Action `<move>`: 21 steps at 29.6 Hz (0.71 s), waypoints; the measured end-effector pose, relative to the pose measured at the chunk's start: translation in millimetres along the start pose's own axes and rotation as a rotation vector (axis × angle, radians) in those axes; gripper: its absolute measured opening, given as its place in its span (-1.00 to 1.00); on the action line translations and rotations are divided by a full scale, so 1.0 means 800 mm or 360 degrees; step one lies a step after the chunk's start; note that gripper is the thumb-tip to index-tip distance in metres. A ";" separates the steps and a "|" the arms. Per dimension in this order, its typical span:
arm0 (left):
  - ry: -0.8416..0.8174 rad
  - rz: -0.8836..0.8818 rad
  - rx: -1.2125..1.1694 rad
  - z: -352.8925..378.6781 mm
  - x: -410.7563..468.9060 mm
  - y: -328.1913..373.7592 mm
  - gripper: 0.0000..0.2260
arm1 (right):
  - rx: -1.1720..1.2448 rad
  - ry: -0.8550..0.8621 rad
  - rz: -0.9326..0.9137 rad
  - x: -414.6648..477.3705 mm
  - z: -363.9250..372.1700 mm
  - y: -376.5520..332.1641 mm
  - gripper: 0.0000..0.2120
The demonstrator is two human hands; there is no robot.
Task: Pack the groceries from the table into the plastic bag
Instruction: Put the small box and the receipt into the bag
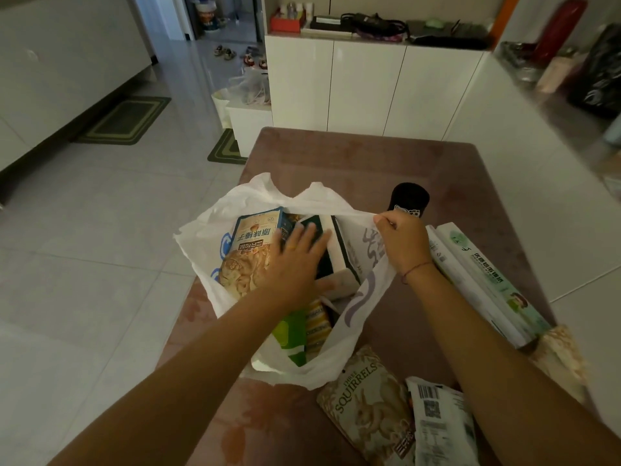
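The white plastic bag (361, 302) lies open on the mauve surface (369, 156), its mouth turned towards the person. The left hand (295, 264) reaches into the bag, its fingers (312, 237) straight and spread, pressing flat on a white box with a dark top (341, 260). Inside the bag, to the left of that box, lies a hazelnut pouch (248, 257); a green and yellow packet (302, 331) shows nearer the mouth. The right hand (400, 243) is at the bag's right edge, its fingers (386, 223) curled and pinching the rim, lifting it. Outside the bag, a black can (408, 200) stands just beyond the right hand, and long white boxes (477, 280) lie to the bag's right. A Squirrels pouch (366, 398) and a white barcoded packet (440, 418) lie near the bag's mouth.
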State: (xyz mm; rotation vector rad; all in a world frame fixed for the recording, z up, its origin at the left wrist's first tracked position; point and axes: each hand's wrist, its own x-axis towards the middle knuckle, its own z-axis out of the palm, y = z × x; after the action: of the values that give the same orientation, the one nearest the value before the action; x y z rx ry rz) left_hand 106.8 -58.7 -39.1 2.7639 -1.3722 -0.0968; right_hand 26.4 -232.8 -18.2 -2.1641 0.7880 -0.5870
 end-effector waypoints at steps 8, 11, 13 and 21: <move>0.0451 -0.1365 -0.0203 -0.047 -0.075 -0.132 -0.11 | 0.0008 0.0025 0.0025 0.001 -0.007 0.021 -0.75; 0.0233 -0.1429 -0.0760 -0.033 -0.075 -0.156 -0.45 | 0.0010 0.0007 0.0050 0.002 -0.005 0.015 -0.74; 0.0299 -0.1251 -0.0981 -0.035 -0.076 -0.148 -0.67 | 0.0053 -0.0014 0.0063 0.000 -0.003 0.006 -0.65; 0.0646 -0.0858 -0.1259 -0.087 -0.054 -0.107 -0.68 | 0.0623 -0.0134 0.0202 -0.019 0.022 -0.056 -0.74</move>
State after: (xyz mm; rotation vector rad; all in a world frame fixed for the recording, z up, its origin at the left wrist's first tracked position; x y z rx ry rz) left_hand 154.3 28.8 24.7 2.2029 -0.3427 -0.0712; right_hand 42.6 -189.8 3.3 -1.7560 0.6939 -0.5313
